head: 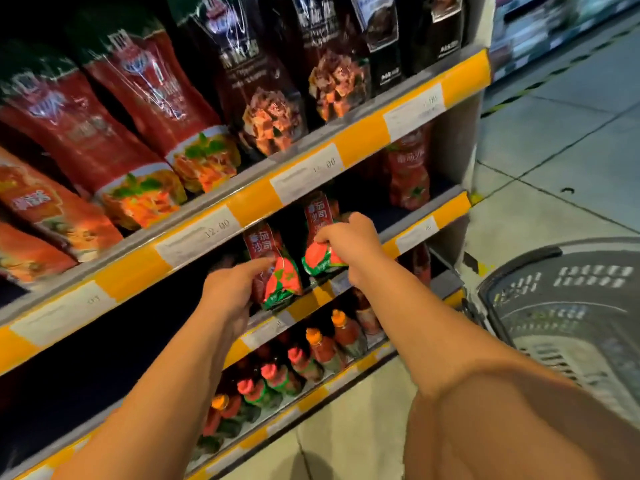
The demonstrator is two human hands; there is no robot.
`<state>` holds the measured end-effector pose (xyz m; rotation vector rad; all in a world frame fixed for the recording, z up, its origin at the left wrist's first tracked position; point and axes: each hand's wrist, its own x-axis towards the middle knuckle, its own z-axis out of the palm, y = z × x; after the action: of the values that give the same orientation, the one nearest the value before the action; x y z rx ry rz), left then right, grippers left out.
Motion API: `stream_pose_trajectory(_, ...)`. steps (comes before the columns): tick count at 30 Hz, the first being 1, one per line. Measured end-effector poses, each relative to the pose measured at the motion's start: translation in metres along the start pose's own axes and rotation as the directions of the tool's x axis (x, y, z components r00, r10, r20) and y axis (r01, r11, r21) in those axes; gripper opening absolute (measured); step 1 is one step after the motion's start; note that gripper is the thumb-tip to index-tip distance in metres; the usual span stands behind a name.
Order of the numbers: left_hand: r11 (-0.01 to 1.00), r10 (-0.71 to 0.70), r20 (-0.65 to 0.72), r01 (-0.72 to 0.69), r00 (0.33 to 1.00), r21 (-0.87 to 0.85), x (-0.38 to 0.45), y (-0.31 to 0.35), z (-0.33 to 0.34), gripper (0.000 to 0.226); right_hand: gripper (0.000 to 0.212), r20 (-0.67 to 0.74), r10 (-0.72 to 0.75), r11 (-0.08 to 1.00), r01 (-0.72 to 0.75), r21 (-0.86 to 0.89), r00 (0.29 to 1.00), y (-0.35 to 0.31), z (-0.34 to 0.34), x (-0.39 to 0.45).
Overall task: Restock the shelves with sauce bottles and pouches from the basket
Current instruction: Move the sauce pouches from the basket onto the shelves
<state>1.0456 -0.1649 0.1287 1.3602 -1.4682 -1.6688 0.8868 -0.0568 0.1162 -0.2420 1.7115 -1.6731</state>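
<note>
Both hands — on shelf pouches

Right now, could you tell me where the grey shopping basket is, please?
In the head view the grey basket sits at the right edge, on the tiled floor beside the shelf end, just right of the right hand and its pouch.

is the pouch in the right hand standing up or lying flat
Standing, roughly upright: the red ketchup pouch with a green base has its base at the middle shelf's front edge, label facing out. The right hand grips its lower part.
</note>
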Motion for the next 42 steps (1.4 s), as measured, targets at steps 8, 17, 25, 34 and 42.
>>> stream_pose_trajectory(8, 0.998, -0.016, 0.131, 0.009, 0.991, 0.056, 0.041, -0.004, 0.028, 0.016, 0.051, -0.069, -0.131, 0.989, 0.125, -0.078, 0.989, -0.006, -0.021, 0.047)
stream_pose_trajectory(17, 0.966, 0.240, -0.110, -0.226, 0.965, 0.129, 0.091, -0.025, 0.055, 0.087, 0.071, -0.140, -0.272, 0.959, 0.255, -0.128, 0.952, 0.003, -0.032, 0.080)
stream_pose_trajectory(25, 0.760, 0.443, 0.054, -0.406, 0.895, 0.507, 0.096, -0.062, 0.046, 0.051, 0.062, -0.213, -0.354, 0.931, 0.321, -0.174, 0.911, 0.007, -0.035, 0.097)
stream_pose_trajectory(34, 0.732, 0.508, 0.096, -0.488, 0.856, 0.475, 0.125, -0.058, 0.053, 0.045, 0.053, -0.231, -0.416, 0.888, 0.339, -0.310, 0.880, 0.027, -0.035, 0.102)
stream_pose_trajectory(42, 0.683, 0.564, 0.094, -0.528, 0.820, 0.505, 0.160, -0.048, 0.069, 0.050, 0.055, -0.025, -0.493, 0.695, 0.377, -0.612, 0.870, 0.005, -0.030, 0.128)
